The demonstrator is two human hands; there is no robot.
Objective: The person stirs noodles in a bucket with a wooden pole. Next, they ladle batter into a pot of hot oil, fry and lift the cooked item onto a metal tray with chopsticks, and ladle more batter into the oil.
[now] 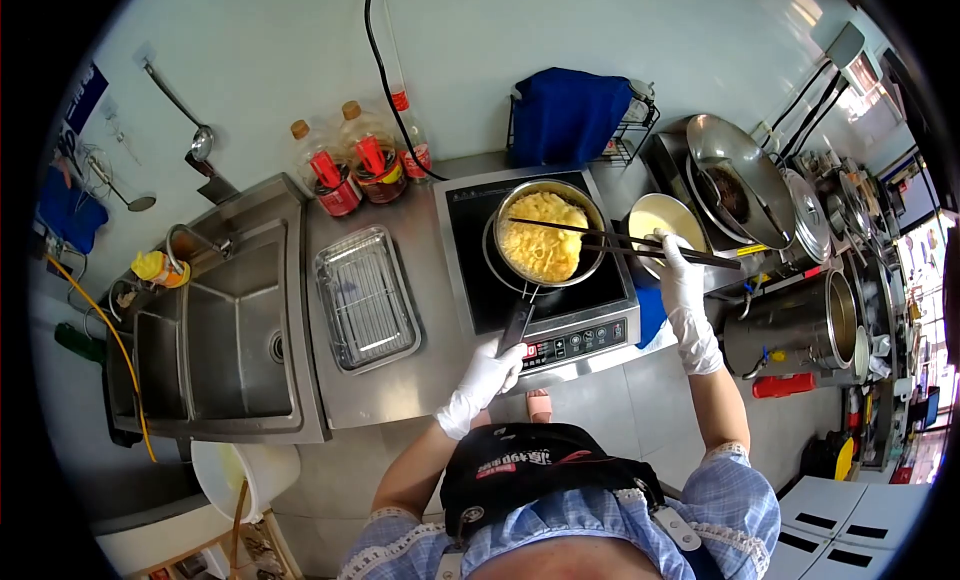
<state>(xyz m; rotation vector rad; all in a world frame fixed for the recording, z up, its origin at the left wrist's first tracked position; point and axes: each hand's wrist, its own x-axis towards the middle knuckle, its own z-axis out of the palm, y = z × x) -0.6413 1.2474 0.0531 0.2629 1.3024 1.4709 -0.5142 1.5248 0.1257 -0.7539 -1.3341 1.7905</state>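
Observation:
Wearing a white glove, my left hand (484,385) is closed around the black handle of a frying pan (596,212). The pan sits on a black induction cooker (470,220). Inside it lies a lumpy yellow mass of food (545,245) that looks like egg. My right hand (682,285), also gloved, grips a pair of long dark chopsticks (625,242). Their tips reach over the pan and touch or hover just above the food; I cannot tell which. Beneath the chopsticks, right of the cooker, stands a bowl (640,212) of pale yellow liquid.
Left of the cooker rests a metal tray with a wire rack (368,300). Beyond it is a steel sink (240,330). Several bottles (375,160) stand by the wall. A wok (745,170) and a large steel pot (790,325) are on the right. A white bucket (285,470) stands below the sink.

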